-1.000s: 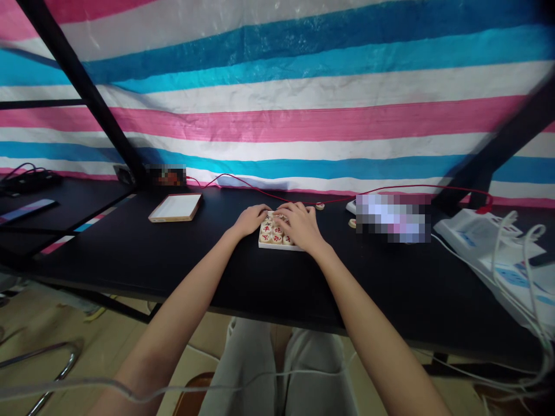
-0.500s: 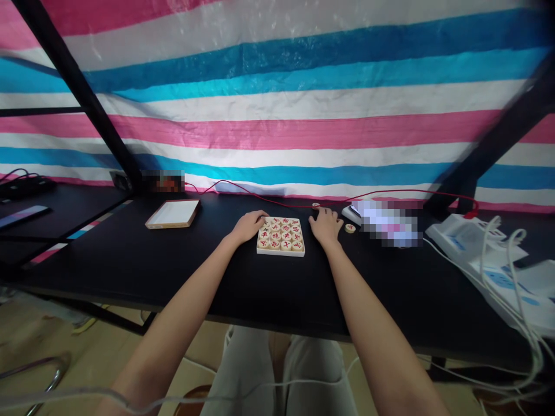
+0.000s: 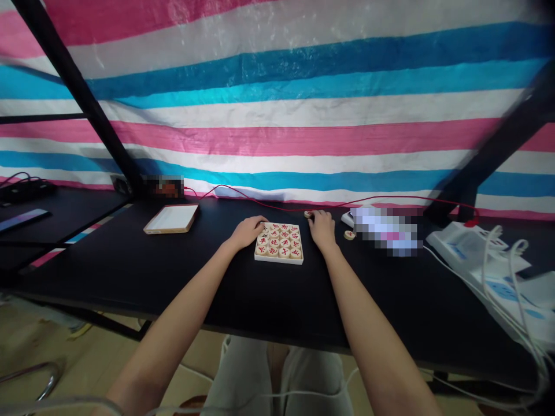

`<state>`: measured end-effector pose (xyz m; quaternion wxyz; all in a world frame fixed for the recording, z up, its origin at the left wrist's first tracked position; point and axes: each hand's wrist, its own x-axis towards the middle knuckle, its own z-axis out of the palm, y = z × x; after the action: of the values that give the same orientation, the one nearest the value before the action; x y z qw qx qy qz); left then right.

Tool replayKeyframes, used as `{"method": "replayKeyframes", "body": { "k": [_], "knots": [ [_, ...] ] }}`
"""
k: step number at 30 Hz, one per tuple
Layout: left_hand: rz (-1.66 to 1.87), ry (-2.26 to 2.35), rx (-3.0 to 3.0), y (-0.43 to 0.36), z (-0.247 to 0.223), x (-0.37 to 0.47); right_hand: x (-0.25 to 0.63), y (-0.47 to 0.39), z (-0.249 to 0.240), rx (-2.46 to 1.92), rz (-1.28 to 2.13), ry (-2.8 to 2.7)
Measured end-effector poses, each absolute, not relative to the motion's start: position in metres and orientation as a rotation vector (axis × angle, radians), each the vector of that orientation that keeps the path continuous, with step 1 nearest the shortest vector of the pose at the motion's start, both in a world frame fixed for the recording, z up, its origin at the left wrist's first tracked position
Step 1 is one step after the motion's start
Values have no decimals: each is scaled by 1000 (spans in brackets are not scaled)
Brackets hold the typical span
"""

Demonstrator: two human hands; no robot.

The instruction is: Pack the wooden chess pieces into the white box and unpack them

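A shallow white box (image 3: 277, 261) lies on the black table, filled with round wooden Chinese chess pieces (image 3: 284, 242) marked in red. My left hand (image 3: 248, 232) grips the far left corner of this box, its fingers curled over the edge and partly covering a piece. Beyond the box on the right, my right hand (image 3: 323, 228) has its fingers drawn together at a loose chess piece (image 3: 307, 214), which sticks out to the left of the fingertips. Another loose chess piece (image 3: 349, 235) lies just right of that hand.
A box lid (image 3: 171, 219) lies at the left, white inside. To the right are a blurred-out packet (image 3: 385, 231) and a white power strip (image 3: 481, 277) with cables. A red cable (image 3: 269, 202) runs along the back, before a striped sheet (image 3: 277, 138).
My right hand has shifted a little left and its spread fingers have drawn together at the loose piece, which has also moved slightly left. My left hand stays at the box.
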<state>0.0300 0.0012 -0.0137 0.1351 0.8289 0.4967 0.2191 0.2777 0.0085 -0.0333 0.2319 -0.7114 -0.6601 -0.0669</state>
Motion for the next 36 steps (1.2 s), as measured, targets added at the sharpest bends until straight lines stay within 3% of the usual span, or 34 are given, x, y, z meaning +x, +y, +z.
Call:
{"method": "replayKeyframes", "body": {
  "k": [14, 24, 36],
  "knots": [
    [648, 1423, 2378, 2, -15, 30, 266, -5, -22, -1784, -88, -1882],
    [676, 1430, 2330, 3, -16, 29, 225, -31, 10, -1307, 222, -1893],
    [679, 1431, 2315, 3, -16, 29, 191, -46, 12, -1408, 32, -2233]
  ]
}}
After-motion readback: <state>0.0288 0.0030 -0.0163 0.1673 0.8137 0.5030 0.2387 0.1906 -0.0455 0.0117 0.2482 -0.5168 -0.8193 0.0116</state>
